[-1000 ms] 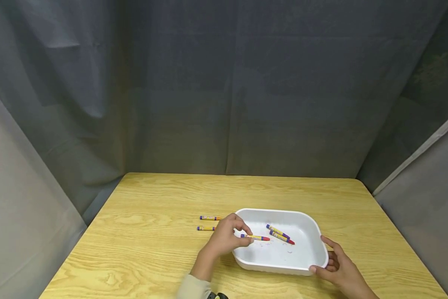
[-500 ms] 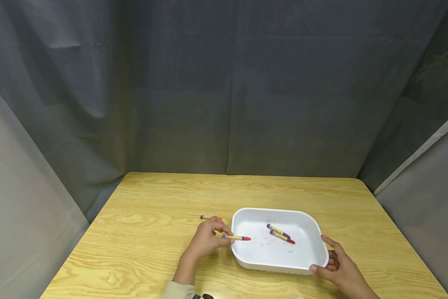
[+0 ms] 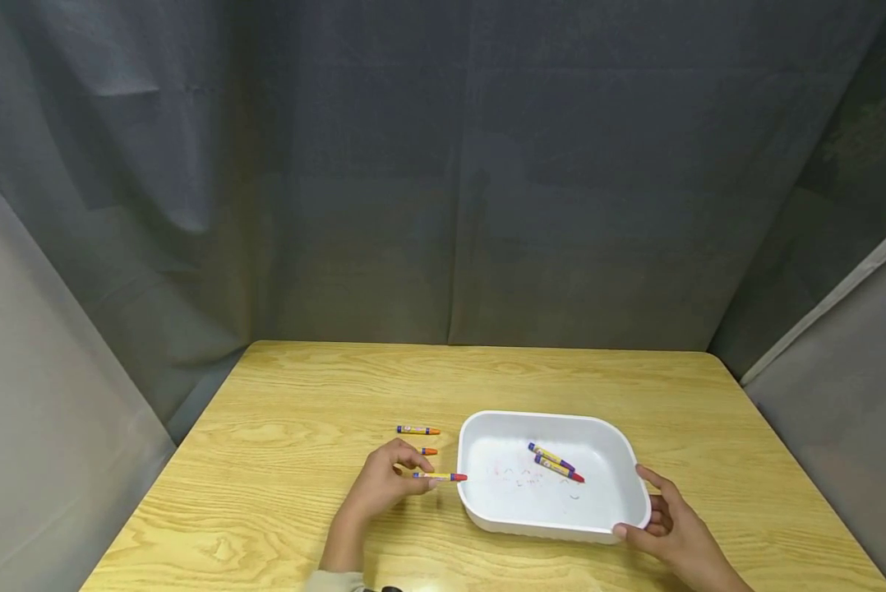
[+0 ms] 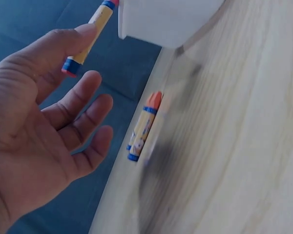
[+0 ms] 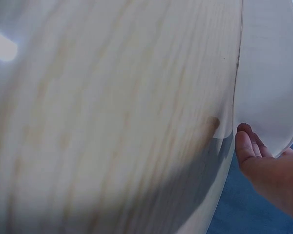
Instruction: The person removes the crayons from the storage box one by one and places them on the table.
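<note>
A white tray [image 3: 620,460] sits on the wooden table [image 3: 302,386]. Two crayons lie inside it: a purple-tipped crayon [image 3: 550,456] and a red-tipped crayon [image 3: 559,469]. My left hand [image 3: 422,482] pinches a red crayon [image 3: 440,476] just left of the tray's rim, low over the table; in the left wrist view that red crayon [image 4: 90,36] sits between thumb and forefinger beside the tray corner [image 4: 161,19]. My right hand [image 3: 653,514] holds the tray's near right corner, thumb on the rim, and its fingertips [image 5: 246,144] touch the tray wall [image 5: 271,73].
Two orange crayons lie on the table left of the tray: one orange crayon [image 3: 417,430] in full view, the other orange crayon [image 3: 429,451] partly behind my left fingers. The pair of orange crayons [image 4: 145,126] shows in the left wrist view. Grey curtains surround the table.
My left hand has carried the red crayon leftward out of the tray, over its rim, to the table side. The lower orange crayon's tip has come into view. My right hand has stayed put.
</note>
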A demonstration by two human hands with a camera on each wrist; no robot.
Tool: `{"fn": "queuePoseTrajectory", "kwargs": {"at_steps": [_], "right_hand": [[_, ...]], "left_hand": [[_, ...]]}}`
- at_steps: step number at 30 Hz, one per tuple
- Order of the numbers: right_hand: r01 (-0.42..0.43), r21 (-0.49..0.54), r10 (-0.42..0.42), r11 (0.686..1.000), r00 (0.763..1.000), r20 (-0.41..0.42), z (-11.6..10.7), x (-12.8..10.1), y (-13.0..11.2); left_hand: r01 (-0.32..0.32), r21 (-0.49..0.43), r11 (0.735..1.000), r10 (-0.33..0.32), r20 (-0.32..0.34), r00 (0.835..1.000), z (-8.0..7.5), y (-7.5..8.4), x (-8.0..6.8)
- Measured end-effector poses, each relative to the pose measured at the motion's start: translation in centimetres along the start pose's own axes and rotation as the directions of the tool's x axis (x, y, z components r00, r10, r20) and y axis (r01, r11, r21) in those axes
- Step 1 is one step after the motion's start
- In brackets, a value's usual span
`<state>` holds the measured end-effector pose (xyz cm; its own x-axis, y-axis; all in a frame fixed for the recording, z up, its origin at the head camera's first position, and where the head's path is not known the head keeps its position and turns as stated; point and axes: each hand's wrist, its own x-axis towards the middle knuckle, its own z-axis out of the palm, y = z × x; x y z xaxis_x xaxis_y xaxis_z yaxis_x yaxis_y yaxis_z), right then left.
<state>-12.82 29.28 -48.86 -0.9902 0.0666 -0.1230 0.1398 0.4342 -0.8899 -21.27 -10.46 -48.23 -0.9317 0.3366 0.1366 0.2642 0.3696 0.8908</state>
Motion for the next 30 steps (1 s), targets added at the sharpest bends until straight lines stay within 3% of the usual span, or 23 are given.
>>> {"fn": "queuePoseTrajectory", "kwargs": {"at_steps": [7,17,24,30], "right_hand": [[-0.020,-0.006,0.020,1.000,1.000,0.001,0.1,0.1,-0.1],[-0.010,-0.008,0.009,1.000,1.000,-0.005,0.1,0.0,-0.1],[-0.033,-0.019,0.032,0.999,0.999,-0.010,0.1,-0.1,-0.3],[-0.047,-0.024,0.047,0.999,0.999,-0.004,0.1,0.0,-0.4]], "left_hand": [[0.045,-0.020,0.999,-0.045,-0.005,0.999,-0.9,-1.0,-0.7],[0.110,-0.033,0.993,-0.110,-0.004,0.994,-2.2,-3.3,-0.5],[0.112,0.037,0.993,-0.111,-0.022,0.994,-2.2,-4.5,0.2],[0.139,0.102,0.985,-0.134,-0.050,0.990,-1.9,-4.6,0.5]]}}
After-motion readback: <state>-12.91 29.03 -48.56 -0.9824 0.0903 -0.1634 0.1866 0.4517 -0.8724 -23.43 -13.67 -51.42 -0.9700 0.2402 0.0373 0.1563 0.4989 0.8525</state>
